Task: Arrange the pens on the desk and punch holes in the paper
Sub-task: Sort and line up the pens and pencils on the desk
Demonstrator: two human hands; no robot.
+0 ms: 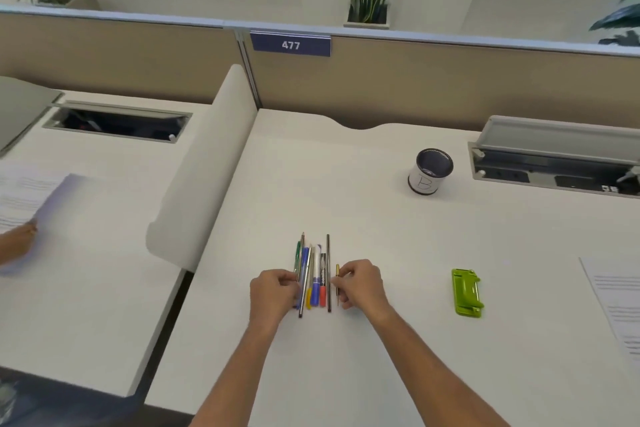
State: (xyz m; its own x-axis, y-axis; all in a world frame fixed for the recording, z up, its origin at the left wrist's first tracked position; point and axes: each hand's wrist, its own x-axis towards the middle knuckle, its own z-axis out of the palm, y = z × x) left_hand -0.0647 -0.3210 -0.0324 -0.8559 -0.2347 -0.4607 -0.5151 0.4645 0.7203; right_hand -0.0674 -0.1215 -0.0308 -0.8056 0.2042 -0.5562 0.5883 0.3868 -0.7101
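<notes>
Status: the pen half is nearly done, the punch half not started.

The pens (314,274) lie side by side in a tight row at the front middle of the table (381,246). They point away from the person, with the near ends roughly level. The left hand (273,291) sits at the row's left edge, fingers (292,288) curled onto the outermost pens there. It looks like a light pinch.

The right hand (360,282) pinches a short gold pen (337,279) between thumb and fingertips. It's just beside the thin black one at the row's right end, with a slight gap between them. My read is that this is the last one to join.

The dark pen cup (430,172) stands well apart at the back right. I can't tell what's inside.

The green hole punch (467,293) lies to the right of the hands, untouched, with nothing fed into it. The printed paper (620,298) is at the table's right edge, partly out of view and apart from the punch. I see no holes, though it's too small to be sure.

Left to do: close the gold pen in, square the row, then do the whole punching step.
</notes>
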